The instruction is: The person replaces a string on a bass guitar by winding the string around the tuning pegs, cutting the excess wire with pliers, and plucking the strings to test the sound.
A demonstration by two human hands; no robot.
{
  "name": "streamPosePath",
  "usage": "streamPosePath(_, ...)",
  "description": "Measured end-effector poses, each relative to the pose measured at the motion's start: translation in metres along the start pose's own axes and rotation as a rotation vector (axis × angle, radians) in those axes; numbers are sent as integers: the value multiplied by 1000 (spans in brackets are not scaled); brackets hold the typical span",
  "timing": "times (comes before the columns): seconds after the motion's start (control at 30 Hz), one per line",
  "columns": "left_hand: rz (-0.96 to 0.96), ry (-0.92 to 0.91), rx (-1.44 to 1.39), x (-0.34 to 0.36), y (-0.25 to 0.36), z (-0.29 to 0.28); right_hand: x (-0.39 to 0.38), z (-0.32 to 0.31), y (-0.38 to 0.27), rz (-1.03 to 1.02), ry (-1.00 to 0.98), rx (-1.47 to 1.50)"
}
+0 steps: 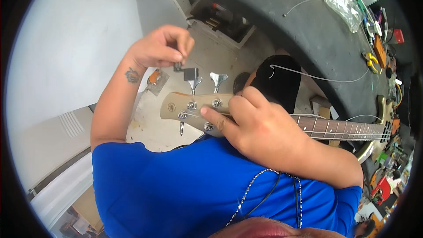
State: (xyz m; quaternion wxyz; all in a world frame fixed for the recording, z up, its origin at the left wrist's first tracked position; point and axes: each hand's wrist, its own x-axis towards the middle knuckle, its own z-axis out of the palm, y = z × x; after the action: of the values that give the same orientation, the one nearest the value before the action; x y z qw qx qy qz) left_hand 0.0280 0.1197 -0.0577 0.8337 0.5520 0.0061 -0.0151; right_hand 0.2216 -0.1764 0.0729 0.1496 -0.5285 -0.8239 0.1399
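Note:
My left hand (164, 46) pinches the crank of a dark grey string winder (191, 74) between thumb and fingers. The winder's block head sits over a silver tuning key (194, 86) on the far edge of a bass guitar's headstock (176, 99). A second tuning key (217, 79) stands bare beside it. My right hand (266, 128) lies over the neck end of the headstock. One of its digits stretches toward a string by the tuning posts, while its other fingers curl, their tips hidden. The fretboard (339, 127) runs right to the gold body (383, 105).
A dark curved workbench (264, 4) arcs across the far side and right. On it lie a loose string (321, 77), a clear plastic bag (343, 6), yellow-handled pliers (372, 61) and scattered tools. A white panel (88, 31) stands at the left.

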Motion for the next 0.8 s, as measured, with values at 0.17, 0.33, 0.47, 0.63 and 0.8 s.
streamPosePath(0.17, 102, 131, -196, 48, -3, 51, -2, -2, 1, 21, -3, -9)
streamPosePath(0.33, -133, 34, 178, 23, -10, 7, -3, -3, 6, 11, 7, 2)
streamPosePath(0.47, 14, 10, -31, 14, 25, 21, -2, -2, 0, 40, -38, -20)
streamPosePath(0.63, 80, 138, -118, 47, -9, 52, -2, -2, 3, 21, -5, 5)
streamPosePath(0.8, -114, 61, 161, 17, -15, 8, -1, -5, 3, 13, -10, -15)
